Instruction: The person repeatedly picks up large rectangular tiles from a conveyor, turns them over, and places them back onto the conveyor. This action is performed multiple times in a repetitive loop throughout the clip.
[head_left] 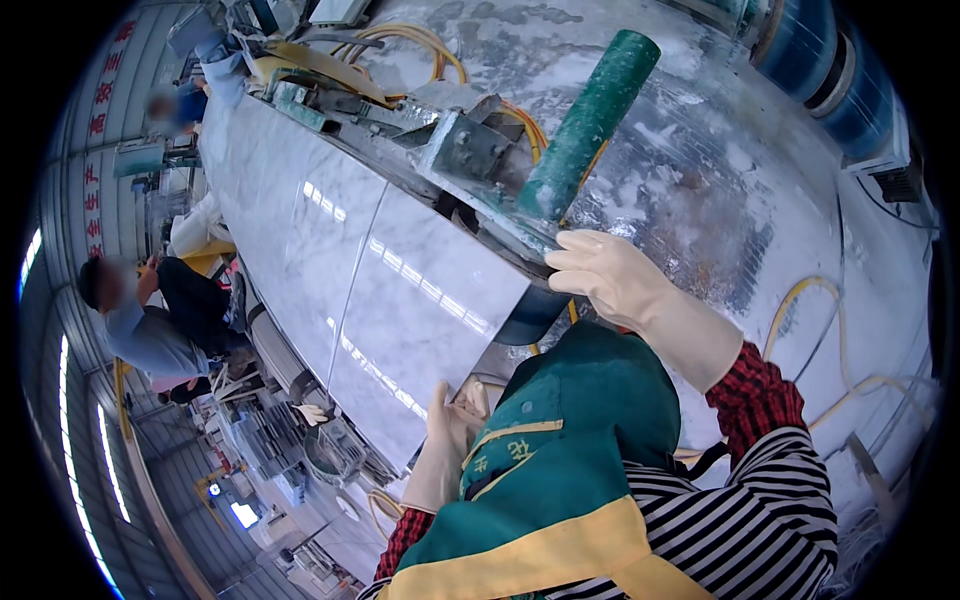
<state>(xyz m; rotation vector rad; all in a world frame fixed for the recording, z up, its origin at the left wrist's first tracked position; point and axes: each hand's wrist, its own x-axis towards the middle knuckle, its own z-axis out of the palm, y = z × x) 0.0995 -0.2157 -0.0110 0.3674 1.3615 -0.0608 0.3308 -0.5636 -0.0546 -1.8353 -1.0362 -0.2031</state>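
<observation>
Two polished, white-grey marbled stone slabs lie end to end on a long bench, a narrow seam between them. At the end of the nearer slab (420,310), my left hand (455,430), in a cream rubber glove, holds the edge, its thumb over the top face; its other fingers are partly hidden. My right hand (620,285), gloved alike, reaches to the slab's right corner. Its fingers are stretched out against the metal frame (515,235), just below a thick green tube (595,120). A dark rounded part (532,318) shows under the corner.
My green apron (590,400) is close against the bench end. Yellow hoses (440,50) run behind the frame and over the wet, whitish floor at right. Large blue rollers (840,75) stand at upper right. On the left, a person (160,325) sits near the bench; another is farther back.
</observation>
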